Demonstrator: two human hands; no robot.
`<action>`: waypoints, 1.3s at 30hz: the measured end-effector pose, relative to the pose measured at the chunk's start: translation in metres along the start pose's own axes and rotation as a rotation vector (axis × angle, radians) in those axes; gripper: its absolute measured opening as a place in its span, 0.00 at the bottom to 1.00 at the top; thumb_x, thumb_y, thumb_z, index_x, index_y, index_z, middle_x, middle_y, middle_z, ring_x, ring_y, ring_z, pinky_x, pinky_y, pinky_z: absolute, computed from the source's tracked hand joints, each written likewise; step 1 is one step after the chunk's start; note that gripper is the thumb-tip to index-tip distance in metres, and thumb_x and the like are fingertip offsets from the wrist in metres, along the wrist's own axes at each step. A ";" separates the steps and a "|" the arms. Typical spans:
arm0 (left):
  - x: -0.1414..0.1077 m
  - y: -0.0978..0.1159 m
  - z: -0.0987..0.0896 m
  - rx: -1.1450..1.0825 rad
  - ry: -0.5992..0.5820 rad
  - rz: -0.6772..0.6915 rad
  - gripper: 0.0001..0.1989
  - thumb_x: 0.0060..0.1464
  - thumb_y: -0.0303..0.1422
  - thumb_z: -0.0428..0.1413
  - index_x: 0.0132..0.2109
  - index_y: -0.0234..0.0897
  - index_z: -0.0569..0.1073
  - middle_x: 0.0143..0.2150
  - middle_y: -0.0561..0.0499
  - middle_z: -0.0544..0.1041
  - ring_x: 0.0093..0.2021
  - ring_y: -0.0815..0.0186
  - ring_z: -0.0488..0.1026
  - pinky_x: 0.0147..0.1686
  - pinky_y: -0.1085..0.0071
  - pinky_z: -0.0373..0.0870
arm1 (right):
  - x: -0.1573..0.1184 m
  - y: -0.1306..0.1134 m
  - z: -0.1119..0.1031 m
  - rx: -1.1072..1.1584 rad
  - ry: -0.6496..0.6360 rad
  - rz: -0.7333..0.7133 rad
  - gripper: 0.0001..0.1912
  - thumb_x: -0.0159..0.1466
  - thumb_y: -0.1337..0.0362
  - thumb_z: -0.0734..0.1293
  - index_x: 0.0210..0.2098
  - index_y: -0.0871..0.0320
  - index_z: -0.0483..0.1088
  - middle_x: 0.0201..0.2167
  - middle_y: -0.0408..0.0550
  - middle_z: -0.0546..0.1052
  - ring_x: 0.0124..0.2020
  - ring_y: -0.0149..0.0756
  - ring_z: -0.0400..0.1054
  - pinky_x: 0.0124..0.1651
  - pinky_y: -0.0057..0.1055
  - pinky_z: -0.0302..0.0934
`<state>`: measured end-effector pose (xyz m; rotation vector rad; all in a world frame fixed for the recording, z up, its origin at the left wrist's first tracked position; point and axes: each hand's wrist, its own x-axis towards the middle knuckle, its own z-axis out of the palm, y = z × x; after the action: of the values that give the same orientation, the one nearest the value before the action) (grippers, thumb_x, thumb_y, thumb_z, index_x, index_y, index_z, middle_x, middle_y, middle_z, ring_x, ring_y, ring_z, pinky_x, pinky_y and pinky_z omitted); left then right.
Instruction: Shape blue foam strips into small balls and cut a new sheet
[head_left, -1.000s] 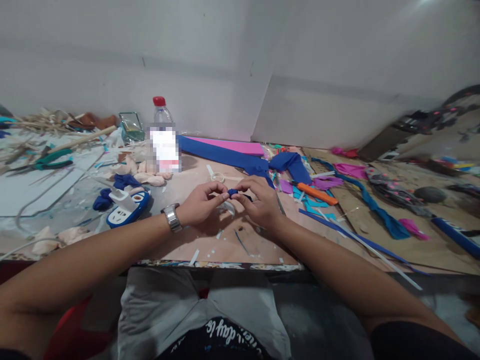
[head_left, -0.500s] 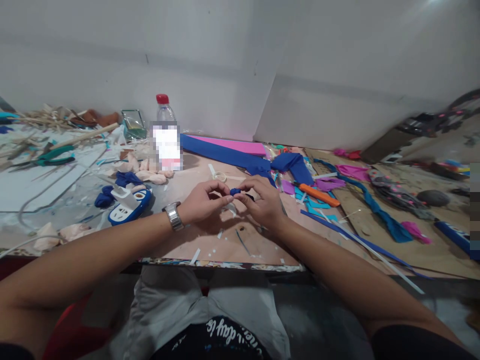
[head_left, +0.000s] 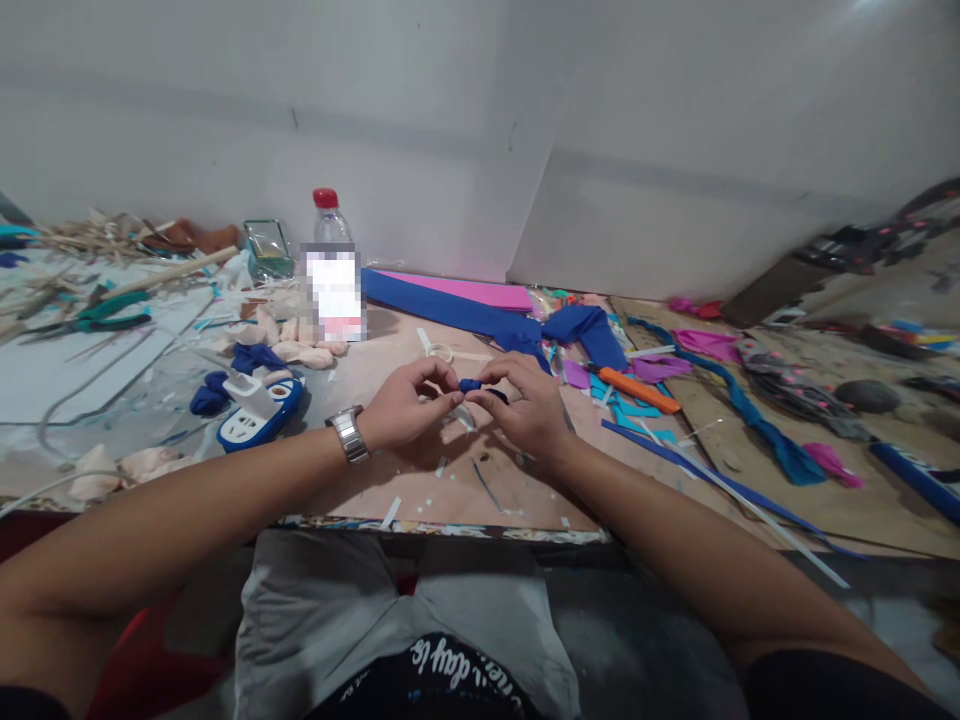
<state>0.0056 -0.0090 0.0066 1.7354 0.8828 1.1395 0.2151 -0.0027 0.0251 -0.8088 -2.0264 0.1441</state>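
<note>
Between my two hands, over the middle of the table, is a small twisted piece of blue crepe paper (head_left: 469,385). My left hand (head_left: 412,402), below a metal wristwatch (head_left: 348,434), pinches its left end with thumb and fingertips. My right hand (head_left: 527,405) pinches the other end, its fingers curled around. A darker bit of the blue piece shows by the right thumb. Just behind the hands lies a roll of tape (head_left: 439,353). Long blue crepe paper strips (head_left: 450,308) stretch out farther back.
A red-capped bottle (head_left: 327,225) stands at the back. Left are a blue-and-white power strip (head_left: 259,415), pliers (head_left: 105,313) and several pinkish paper pieces (head_left: 304,352). Right are an orange utility knife (head_left: 639,390), a cardboard sheet (head_left: 720,450) and paper scraps. The table's front edge is near my lap.
Both hands hold nearly the same place and grip, with only slight finger movement around the blue piece. My legs have shifted a little.
</note>
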 end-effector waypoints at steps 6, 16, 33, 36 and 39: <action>-0.002 0.001 0.001 0.170 0.030 0.122 0.12 0.58 0.40 0.63 0.37 0.36 0.74 0.36 0.49 0.77 0.37 0.66 0.73 0.40 0.68 0.71 | 0.001 -0.004 -0.001 0.032 -0.018 -0.005 0.19 0.65 0.44 0.71 0.32 0.54 0.74 0.32 0.48 0.80 0.37 0.42 0.73 0.47 0.41 0.65; -0.004 0.003 0.001 0.282 0.096 0.208 0.06 0.59 0.35 0.60 0.37 0.36 0.74 0.36 0.50 0.78 0.36 0.66 0.72 0.38 0.68 0.69 | 0.000 -0.004 -0.001 0.018 0.012 -0.058 0.16 0.63 0.48 0.75 0.33 0.54 0.75 0.31 0.47 0.79 0.37 0.41 0.74 0.47 0.42 0.64; -0.005 0.009 0.003 0.272 0.148 0.247 0.03 0.57 0.31 0.58 0.35 0.37 0.73 0.33 0.51 0.77 0.34 0.66 0.71 0.38 0.68 0.68 | 0.001 -0.003 -0.001 -0.022 0.029 -0.140 0.15 0.64 0.50 0.75 0.33 0.55 0.75 0.30 0.46 0.80 0.35 0.39 0.74 0.46 0.41 0.62; -0.005 0.008 0.002 0.245 0.129 0.231 0.03 0.57 0.30 0.57 0.35 0.37 0.73 0.34 0.51 0.76 0.35 0.66 0.71 0.38 0.68 0.69 | 0.002 -0.002 0.000 -0.023 0.020 -0.153 0.15 0.64 0.51 0.75 0.34 0.55 0.75 0.31 0.46 0.80 0.35 0.39 0.74 0.46 0.40 0.62; -0.005 0.007 0.000 0.265 0.120 0.236 0.03 0.58 0.30 0.57 0.36 0.37 0.73 0.35 0.50 0.76 0.36 0.65 0.71 0.39 0.67 0.69 | 0.002 -0.002 -0.001 -0.058 0.002 -0.158 0.15 0.64 0.51 0.75 0.33 0.55 0.74 0.30 0.46 0.80 0.35 0.39 0.73 0.48 0.40 0.61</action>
<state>0.0049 -0.0164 0.0116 2.0465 0.9541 1.3406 0.2142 -0.0031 0.0276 -0.6811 -2.0911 -0.0051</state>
